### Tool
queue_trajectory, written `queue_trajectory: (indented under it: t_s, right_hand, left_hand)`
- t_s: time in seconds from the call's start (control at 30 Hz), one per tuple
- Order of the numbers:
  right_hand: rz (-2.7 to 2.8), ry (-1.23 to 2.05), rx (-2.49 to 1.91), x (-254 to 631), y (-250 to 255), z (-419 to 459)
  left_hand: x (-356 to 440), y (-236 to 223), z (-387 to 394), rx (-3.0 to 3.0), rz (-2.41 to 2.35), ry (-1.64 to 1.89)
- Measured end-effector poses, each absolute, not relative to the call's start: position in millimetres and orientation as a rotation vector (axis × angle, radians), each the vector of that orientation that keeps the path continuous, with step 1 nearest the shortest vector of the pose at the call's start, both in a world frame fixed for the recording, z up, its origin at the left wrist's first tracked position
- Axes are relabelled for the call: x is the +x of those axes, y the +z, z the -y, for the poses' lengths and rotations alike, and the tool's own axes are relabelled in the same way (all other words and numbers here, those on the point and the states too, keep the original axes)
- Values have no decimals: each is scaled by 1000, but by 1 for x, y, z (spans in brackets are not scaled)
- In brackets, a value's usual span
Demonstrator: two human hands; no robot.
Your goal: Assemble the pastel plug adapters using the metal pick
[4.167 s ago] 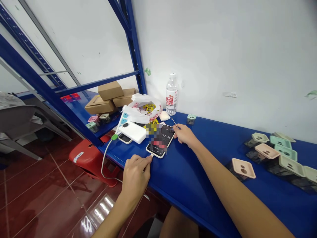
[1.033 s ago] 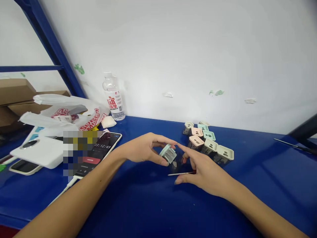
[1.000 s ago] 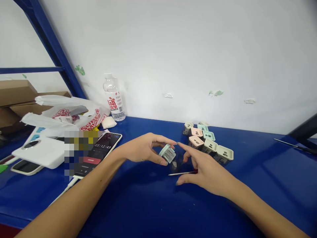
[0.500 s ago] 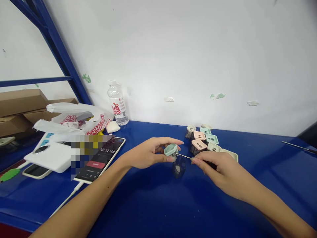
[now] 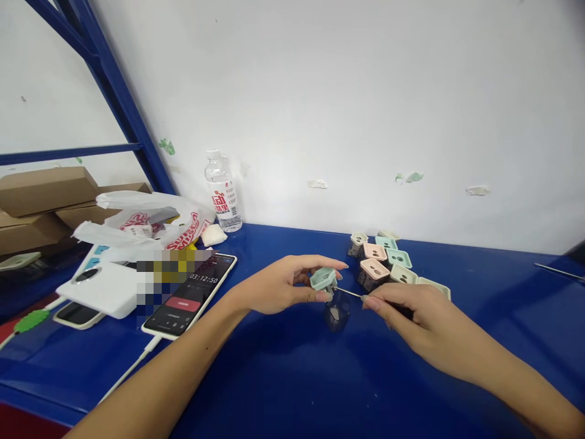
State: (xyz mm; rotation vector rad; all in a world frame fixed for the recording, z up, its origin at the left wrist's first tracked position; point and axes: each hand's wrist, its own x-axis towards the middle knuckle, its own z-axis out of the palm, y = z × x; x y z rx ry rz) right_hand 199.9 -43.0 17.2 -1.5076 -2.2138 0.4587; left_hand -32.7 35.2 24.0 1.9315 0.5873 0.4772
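My left hand [image 5: 283,286] pinches a small pale green square plastic part [image 5: 322,278] just above the blue table [image 5: 283,372]. My right hand [image 5: 414,320] grips a thin metal screwdriver [image 5: 350,292], whose tip touches the green part. Under the part a dark see-through cup piece [image 5: 337,312] stands on the table. Just behind my right hand lies a cluster of several similar pink, green and cream parts [image 5: 386,262].
A phone [image 5: 192,292] with a timer on its screen lies at the left on a white cable, beside a white power bank [image 5: 103,289]. A white plastic bag [image 5: 146,219], cardboard boxes [image 5: 46,198] and a water bottle [image 5: 222,192] stand behind. Blue shelving posts rise at far left.
My left hand left the phone and took up the green part. My right hand lifted the screwdriver off the table and brought its tip to the part. The view shifted slightly.
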Motion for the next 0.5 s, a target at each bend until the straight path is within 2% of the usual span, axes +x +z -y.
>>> queue_trajectory:
  t_s: [0.13,0.37,0.43,0.5]
  right_hand:
    - [2186,535,-1573,198,18,44]
    - [1874,1236,-1632,204,19,47]
    - [1870,1243,-1638,205,19,48]
    - [1977,1026,-1657,204,17,47]
  left_hand:
    - [-31,22,-35,1985,-595,486]
    - [-26,18,-33,1991,-565,544]
    - [-25,17,-32,1992,-577,551]
    - [-24,15,-31,1944,-577,561]
